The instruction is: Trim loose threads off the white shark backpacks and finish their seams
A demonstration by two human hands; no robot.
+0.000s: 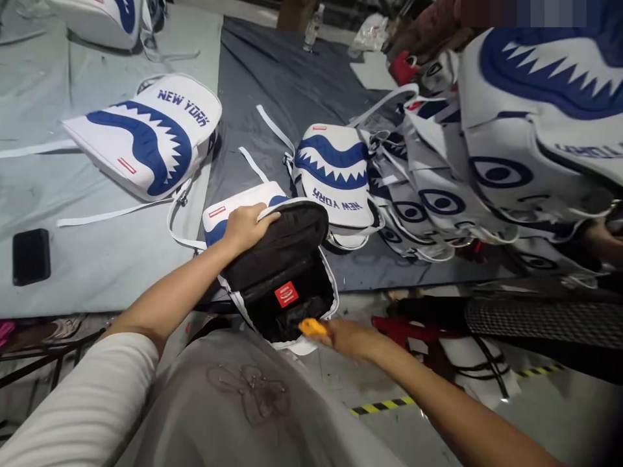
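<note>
An unzipped white and blue backpack (pixel 233 206) lies at the table's front edge, its black lining and a red label (pixel 286 294) showing. My left hand (pixel 247 228) grips the rim of its raised front panel, thumb on the black inner side. At the near rim of the opening, my right hand (pixel 348 338) is closed around a small orange tool (pixel 314 327); its kind is not clear, and the hand is slightly blurred. Just beyond lies a closed backpack (pixel 335 155) with a blue shark mouth and NEW YORK lettering.
Another such backpack (pixel 150 136) lies to the left, straps spread out, near a black phone-like object (pixel 31 257). Several backpacks (pixel 448 175) are piled at right, where another person's hand (pixel 603 241) shows. A plastic bottle (pixel 314 27) stands at the back.
</note>
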